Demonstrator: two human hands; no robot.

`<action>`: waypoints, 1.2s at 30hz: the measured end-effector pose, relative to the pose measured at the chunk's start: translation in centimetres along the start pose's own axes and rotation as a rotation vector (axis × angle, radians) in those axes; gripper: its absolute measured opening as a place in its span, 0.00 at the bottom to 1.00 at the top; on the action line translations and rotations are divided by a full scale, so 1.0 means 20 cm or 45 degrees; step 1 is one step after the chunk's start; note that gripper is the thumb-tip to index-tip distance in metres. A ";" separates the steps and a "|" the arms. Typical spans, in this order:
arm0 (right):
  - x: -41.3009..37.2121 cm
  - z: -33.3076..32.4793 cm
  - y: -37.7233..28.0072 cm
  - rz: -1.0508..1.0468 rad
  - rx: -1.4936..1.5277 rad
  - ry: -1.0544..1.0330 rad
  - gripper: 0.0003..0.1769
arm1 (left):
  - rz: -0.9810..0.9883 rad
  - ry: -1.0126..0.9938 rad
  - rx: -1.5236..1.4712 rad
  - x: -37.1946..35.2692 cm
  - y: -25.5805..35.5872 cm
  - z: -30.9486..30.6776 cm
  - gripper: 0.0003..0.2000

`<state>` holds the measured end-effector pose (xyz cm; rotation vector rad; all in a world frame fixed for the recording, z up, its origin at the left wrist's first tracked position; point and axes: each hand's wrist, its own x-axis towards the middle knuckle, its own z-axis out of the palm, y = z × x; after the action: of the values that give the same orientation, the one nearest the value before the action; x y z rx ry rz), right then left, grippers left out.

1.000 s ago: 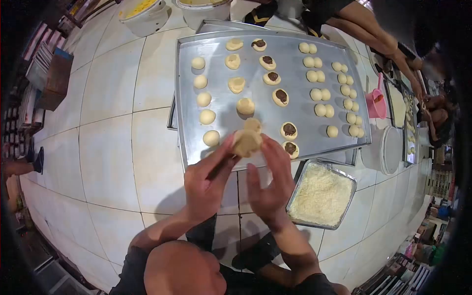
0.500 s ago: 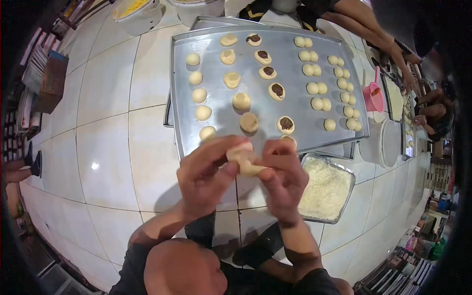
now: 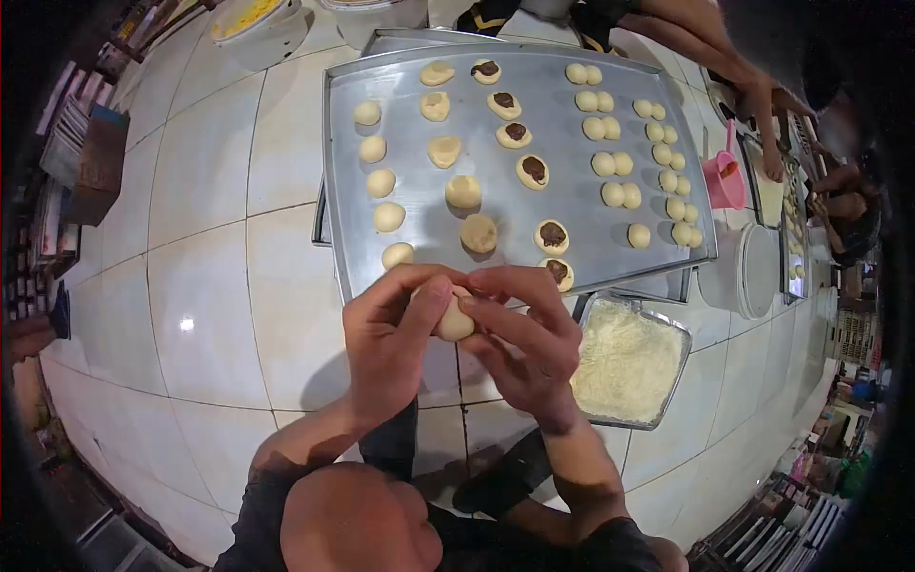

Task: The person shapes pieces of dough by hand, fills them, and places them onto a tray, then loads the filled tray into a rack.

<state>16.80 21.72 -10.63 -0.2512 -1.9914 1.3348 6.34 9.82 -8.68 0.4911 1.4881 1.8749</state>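
A pale dough ball (image 3: 457,324) is held between both my hands, in front of the near edge of a metal tray (image 3: 591,272). My left hand (image 3: 393,334) grips its left side, thumb and fingers closed round it. On the other side, the fingers of my right hand (image 3: 529,338) pinch the dough at its top. Whether any filling is inside cannot be seen. Beyond my hands, the tray bears smooth dough balls (image 3: 388,217), flattened dough rounds (image 3: 478,233) and rounds topped with dark brown filling (image 3: 534,172). Paired dough balls (image 3: 613,194) stand at the right.
A pan of pale crumbs (image 3: 631,367) lies on the tiled floor to the right. Past it are a lidded white bucket (image 3: 758,272) and a pink dipper (image 3: 726,184). Other people's arms and legs show at upper right; tubs stand at the back.
The dough was stretched between my hands and is now gathered into a rounder ball. My right hand has come in closer to my left.
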 end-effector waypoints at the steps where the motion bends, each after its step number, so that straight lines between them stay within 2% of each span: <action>1: 0.00 0.00 0.00 -0.055 -0.040 -0.020 0.10 | -0.034 0.045 -0.101 0.00 0.00 0.00 0.14; 2: 0.00 0.00 0.00 -0.053 -0.042 -0.018 0.10 | -0.037 0.042 -0.102 0.00 0.00 0.00 0.14; 6: 0.03 -0.01 -0.07 0.516 0.778 0.112 0.11 | 0.632 -0.207 0.619 -0.02 0.03 0.00 0.15; 7: 0.02 -0.02 -0.06 0.517 0.779 0.111 0.11 | 0.631 -0.206 0.620 -0.02 0.03 -0.01 0.15; 11: 0.02 -0.08 -0.03 0.329 0.203 -0.177 0.13 | -0.165 -0.304 0.100 0.00 0.03 -0.06 0.25; 12: 0.02 -0.08 -0.02 0.333 0.204 -0.175 0.13 | -0.170 -0.304 0.101 0.01 0.04 -0.08 0.25; 16: 0.05 -0.10 0.01 -0.160 -0.105 -0.278 0.15 | -0.182 -0.593 0.203 0.07 0.05 -0.14 0.25; 22: 0.09 -0.09 -0.08 -0.094 -0.134 -0.350 0.14 | -0.052 -0.742 0.091 0.11 0.04 -0.11 0.27; 26: 0.07 -0.10 -0.18 0.810 0.232 -0.336 0.14 | -0.261 -0.531 -0.359 0.12 0.04 -0.04 0.37; 27: 0.07 -0.09 -0.17 0.808 0.231 -0.335 0.14 | -0.259 -0.534 -0.358 0.12 0.04 -0.04 0.37; 31: 0.04 -0.06 -0.07 0.349 0.038 -0.173 0.16 | -0.347 -0.540 -0.305 0.07 -0.01 -0.06 0.39; 32: 0.05 -0.06 -0.07 0.348 0.040 -0.174 0.16 | -0.345 -0.537 -0.304 0.08 -0.01 -0.06 0.39; 36: 0.10 -0.06 -0.11 -0.022 -0.264 -0.278 0.12 | -0.427 -0.507 -0.714 0.09 0.01 -0.07 0.37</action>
<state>16.65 22.60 -7.65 -0.1894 -2.3136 1.1872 3.99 10.07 -9.05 0.2971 0.6914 1.7001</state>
